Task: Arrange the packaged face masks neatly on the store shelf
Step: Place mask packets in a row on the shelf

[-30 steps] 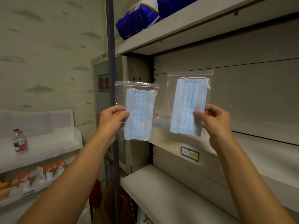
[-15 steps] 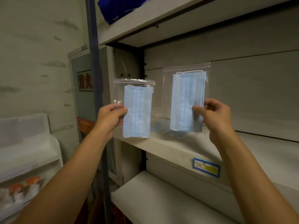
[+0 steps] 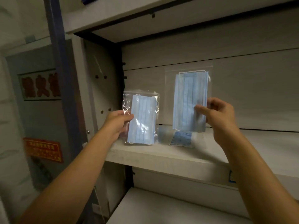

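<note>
Two bagged masks held upright over shelf (image 3: 161,152): left pack (image 3: 142,120) pinched by left hand (image 3: 118,122), bottom edge near the board; right pack (image 3: 189,101) pinched higher by right hand (image 3: 216,113). Third pack (image 3: 181,138) lying flat between. Grey panelled back wall (image 3: 242,94); red sign (image 3: 42,149) at left.

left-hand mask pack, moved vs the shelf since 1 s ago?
Yes. The left-hand mask pack has come down and in toward the shelf: its bottom edge hung below the shelf's front lip, now it sits at the shelf surface.
</note>
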The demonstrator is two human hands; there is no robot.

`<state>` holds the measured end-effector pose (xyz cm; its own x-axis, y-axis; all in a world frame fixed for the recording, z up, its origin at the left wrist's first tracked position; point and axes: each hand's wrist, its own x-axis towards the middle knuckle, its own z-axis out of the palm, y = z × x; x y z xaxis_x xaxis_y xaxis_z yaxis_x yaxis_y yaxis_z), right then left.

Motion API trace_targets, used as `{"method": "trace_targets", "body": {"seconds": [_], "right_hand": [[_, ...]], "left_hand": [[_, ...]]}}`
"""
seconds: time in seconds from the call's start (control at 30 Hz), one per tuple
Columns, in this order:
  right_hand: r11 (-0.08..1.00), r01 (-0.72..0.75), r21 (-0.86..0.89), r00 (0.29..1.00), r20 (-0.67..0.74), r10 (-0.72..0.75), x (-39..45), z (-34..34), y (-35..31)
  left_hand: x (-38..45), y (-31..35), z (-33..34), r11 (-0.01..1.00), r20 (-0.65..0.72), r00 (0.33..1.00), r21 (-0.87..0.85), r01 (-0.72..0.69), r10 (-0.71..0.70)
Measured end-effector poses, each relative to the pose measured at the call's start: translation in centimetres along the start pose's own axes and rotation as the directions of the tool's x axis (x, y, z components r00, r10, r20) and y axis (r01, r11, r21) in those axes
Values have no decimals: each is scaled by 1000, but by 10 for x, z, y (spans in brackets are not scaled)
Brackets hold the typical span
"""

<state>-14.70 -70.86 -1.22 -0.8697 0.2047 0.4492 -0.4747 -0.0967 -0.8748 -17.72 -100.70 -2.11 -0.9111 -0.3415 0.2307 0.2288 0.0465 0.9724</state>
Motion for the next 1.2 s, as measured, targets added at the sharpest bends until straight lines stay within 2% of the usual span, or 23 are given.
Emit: {"method": "trace_targets", "body": {"seconds": [0.17,0.3,0.5,0.77,0.87,1.0,1.2], "right_hand": [[999,2,-46,998,-70,-5,5,4,4],[996,2,-88,996,-88,-10,12,10,6],[992,12,-126,991,-133,-29,18,16,6],[987,6,-159,991,-134,-27,15,16,5],[982,13,-187,990,-133,-38,19,21,5],[969,-2,-247,996,-86,-20,31,42,6],[956,-137,-259,990,-13,139,51,94,27]], "left_hand": [[33,-16,10,994,96,991,71,83,-90],[50,-27,14,968,104,993,247,33,-60],[64,-37,21,848,191,981,526,-66,-42],[63,-45,28,652,248,966,745,-145,-69],[65,-41,22,633,211,977,761,-142,-36],[70,-31,4,730,178,983,667,-148,36],[72,-14,-33,715,116,970,658,-237,214]]}}
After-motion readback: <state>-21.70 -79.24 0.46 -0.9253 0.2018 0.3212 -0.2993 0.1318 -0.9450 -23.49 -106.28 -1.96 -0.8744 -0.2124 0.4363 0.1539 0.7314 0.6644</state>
